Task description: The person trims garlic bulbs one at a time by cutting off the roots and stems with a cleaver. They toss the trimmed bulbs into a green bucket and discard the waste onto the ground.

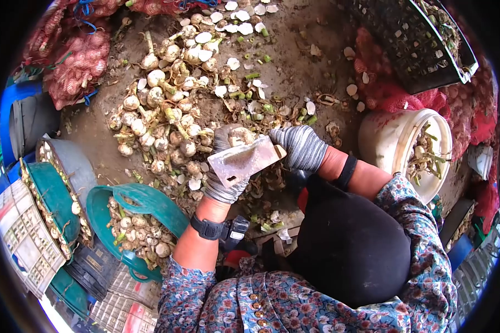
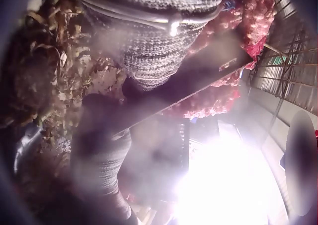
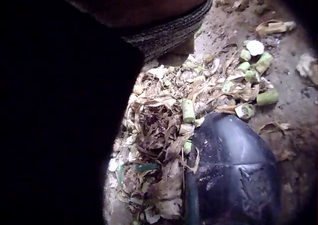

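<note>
My left hand (image 1: 223,188), in a grey striped glove, grips a pale garlic bulb (image 1: 240,136) near the centre of the head view. My gloved right hand (image 1: 300,147) holds a broad cleaver (image 1: 243,161) by its short handle. The blade lies across the left hand, just below the bulb, and hides part of the palm. In the left wrist view the blade (image 2: 194,78) is dark between the two gloves. Only a glove edge of my right hand (image 3: 166,39) shows in the right wrist view.
Garlic bulbs with stems (image 1: 161,122) are heaped on the ground beyond the left hand. A green tub of bulbs (image 1: 100,213) stands left, a white bucket (image 1: 378,133) right, a black crate (image 1: 422,61) upper right. A dark shoe (image 3: 233,170) rests beside cut stems.
</note>
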A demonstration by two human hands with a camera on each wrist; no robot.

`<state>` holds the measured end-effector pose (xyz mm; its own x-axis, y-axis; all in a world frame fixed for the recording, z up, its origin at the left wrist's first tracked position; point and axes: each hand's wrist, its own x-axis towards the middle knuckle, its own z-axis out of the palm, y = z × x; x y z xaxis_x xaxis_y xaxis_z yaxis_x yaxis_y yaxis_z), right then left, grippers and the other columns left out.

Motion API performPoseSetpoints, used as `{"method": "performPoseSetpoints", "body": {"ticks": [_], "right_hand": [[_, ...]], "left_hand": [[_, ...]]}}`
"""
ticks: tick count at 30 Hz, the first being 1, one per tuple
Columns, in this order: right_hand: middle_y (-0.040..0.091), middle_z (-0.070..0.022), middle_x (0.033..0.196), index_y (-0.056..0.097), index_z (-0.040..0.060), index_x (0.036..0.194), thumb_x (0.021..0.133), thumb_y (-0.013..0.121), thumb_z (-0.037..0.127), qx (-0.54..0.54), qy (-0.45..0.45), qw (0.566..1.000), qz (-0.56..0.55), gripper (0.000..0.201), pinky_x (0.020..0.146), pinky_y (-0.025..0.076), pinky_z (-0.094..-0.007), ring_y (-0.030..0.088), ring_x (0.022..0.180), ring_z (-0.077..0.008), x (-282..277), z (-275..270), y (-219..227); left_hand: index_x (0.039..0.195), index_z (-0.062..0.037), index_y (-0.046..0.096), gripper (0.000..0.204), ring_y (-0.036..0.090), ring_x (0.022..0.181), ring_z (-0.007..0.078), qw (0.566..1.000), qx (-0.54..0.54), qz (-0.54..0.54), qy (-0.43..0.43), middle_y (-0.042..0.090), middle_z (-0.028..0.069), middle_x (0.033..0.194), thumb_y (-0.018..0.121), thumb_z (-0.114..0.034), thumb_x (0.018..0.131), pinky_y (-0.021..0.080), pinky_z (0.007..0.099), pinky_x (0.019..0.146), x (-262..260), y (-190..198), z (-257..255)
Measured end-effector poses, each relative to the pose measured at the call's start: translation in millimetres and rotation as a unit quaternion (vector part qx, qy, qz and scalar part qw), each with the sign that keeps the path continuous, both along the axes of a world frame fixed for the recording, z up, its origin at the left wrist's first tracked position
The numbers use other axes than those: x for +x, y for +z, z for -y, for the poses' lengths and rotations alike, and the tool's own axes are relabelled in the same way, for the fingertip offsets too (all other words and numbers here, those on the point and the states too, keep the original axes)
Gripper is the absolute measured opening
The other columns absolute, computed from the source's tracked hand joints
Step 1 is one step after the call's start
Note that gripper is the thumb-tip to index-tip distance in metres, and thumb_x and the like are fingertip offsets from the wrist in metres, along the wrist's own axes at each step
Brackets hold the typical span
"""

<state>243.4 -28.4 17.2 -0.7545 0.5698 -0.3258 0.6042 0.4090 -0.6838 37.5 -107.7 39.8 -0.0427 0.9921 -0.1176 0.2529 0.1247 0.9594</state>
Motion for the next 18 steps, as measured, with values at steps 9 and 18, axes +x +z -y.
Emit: {"method": "performPoseSetpoints", "body": {"ticks": [9, 18], "right_hand": [[0.068, -0.013, 0.082, 0.066, 0.0052, 0.103, 0.094, 0.064, 0.04, -0.159, -0.305, 0.937, -0.055, 0.036, 0.068, 0.053, -0.0371, 0.063, 0.072, -0.0199, 28, -21, -12], [0.068, -0.0048, 0.106, 0.058, 0.0026, 0.127, 0.086, 0.077, 0.034, -0.323, -0.185, 0.894, -0.25, 0.055, 0.089, 0.051, -0.0311, 0.06, 0.098, -0.0114, -12, -36, 32]], "left_hand": [[0.121, -0.0071, 0.049, 0.06, 0.059, 0.094, 0.0214, 0.995, -0.021, -0.069, 0.074, 0.055, 0.01, 0.109, 0.082, -0.011, 0.072, 0.053, 0.0349, 0.084, 16, 58, -8], [0.148, -0.0033, 0.03, 0.094, 0.042, 0.131, 0.0309, 0.987, 0.077, -0.134, 0.041, 0.04, 0.0147, 0.143, 0.076, -0.051, 0.081, 0.035, 0.0422, 0.11, -1, 18, -14]]}}
